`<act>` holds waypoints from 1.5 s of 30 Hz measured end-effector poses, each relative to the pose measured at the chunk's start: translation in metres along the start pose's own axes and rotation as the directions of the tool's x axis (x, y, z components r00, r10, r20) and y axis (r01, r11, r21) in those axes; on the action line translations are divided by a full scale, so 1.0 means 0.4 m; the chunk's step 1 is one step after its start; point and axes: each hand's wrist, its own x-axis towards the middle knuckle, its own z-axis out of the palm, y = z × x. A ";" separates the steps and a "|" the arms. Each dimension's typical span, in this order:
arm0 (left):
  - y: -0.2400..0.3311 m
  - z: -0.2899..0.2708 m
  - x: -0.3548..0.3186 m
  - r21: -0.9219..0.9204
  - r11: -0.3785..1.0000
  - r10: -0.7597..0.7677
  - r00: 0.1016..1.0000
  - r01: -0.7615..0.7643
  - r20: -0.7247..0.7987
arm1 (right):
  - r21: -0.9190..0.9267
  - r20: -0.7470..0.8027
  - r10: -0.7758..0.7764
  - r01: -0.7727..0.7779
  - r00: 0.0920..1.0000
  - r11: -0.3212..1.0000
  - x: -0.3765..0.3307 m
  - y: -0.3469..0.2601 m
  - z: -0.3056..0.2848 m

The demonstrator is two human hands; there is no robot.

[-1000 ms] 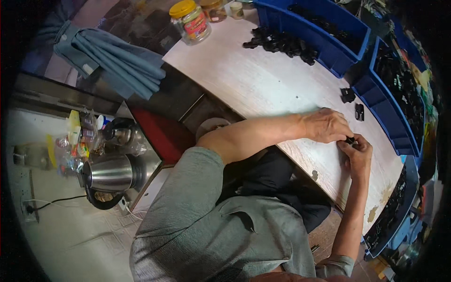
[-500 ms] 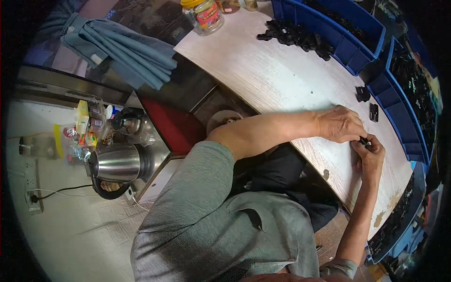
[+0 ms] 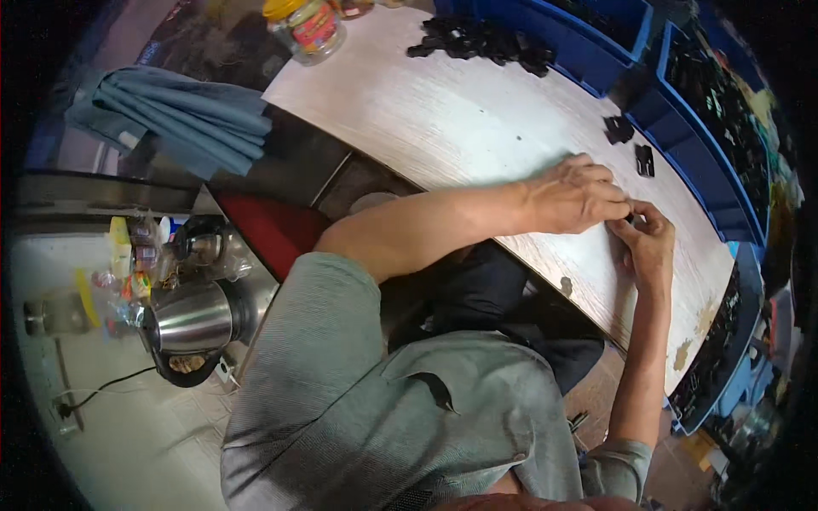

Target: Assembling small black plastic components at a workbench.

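Observation:
My left hand (image 3: pixel 573 200) and my right hand (image 3: pixel 651 244) meet over the right part of the white table (image 3: pixel 426 140). Between their fingertips is a small black part (image 3: pixel 630 218), mostly covered by the fingers. Both hands are closed around it, thumbs and forefingers pinched together. Beyond them, near the blue bin, lie two loose black plastic pieces: a blocky one (image 3: pixel 619 129) and an upright-looking oblong one (image 3: pixel 644 160). A heap of similar black pieces (image 3: pixel 481 43) lies at the far side of the table.
Blue bins (image 3: pixel 694 166) holding black parts line the far and right edges. A yellow-lidded jar (image 3: pixel 313 38) stands at the far left corner. Left of the table are a folded blue cloth (image 3: pixel 183 115) and a steel kettle (image 3: pixel 194 319). Another blue tray (image 3: pixel 724 341) sits at the right, below table level.
The whole view has shifted, so the table and bins appear farther left and slightly higher. Both hands stay together on the small black part, with the fingers slightly rearranged.

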 end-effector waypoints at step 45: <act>-0.163 -0.130 -0.134 0.002 0.870 -0.483 0.853 0.493 -0.199 | 0.405 -0.375 0.235 -0.070 0.897 0.912 0.034 0.097 -0.297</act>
